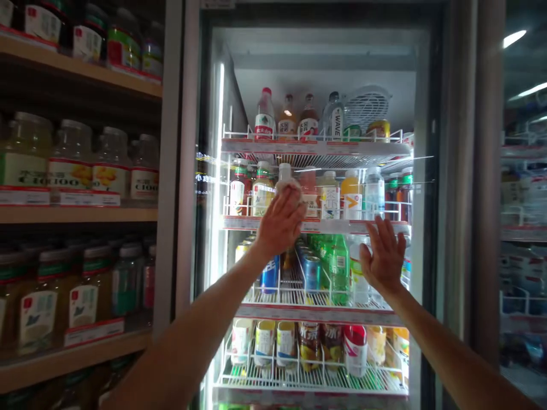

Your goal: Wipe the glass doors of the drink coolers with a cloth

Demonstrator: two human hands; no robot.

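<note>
My left hand point(278, 221) is raised over a pale, crumpled cloth point(294, 188), its fingers pressing it at the height of the cooler's second shelf. Faint reflections show on the glass door point(307, 48) of the lit drinks cooler, and the cloth appears to lie against that glass. Further right, my right hand point(384, 254) is up with fingers spread and nothing in it, seemingly touching the glass. Behind the hands, a green bottle point(339, 265), a blue can point(311, 273) and an orange-drink bottle point(351, 193) stand on wire shelves.
Wooden shelves point(81, 213) with rows of juice bottles point(70, 149) stand left of the cooler. A grey frame point(459, 171) edges the door on the right, with another glass panel point(523, 74) beyond it. Red-edged price strips point(316, 313) run along the cooler shelves.
</note>
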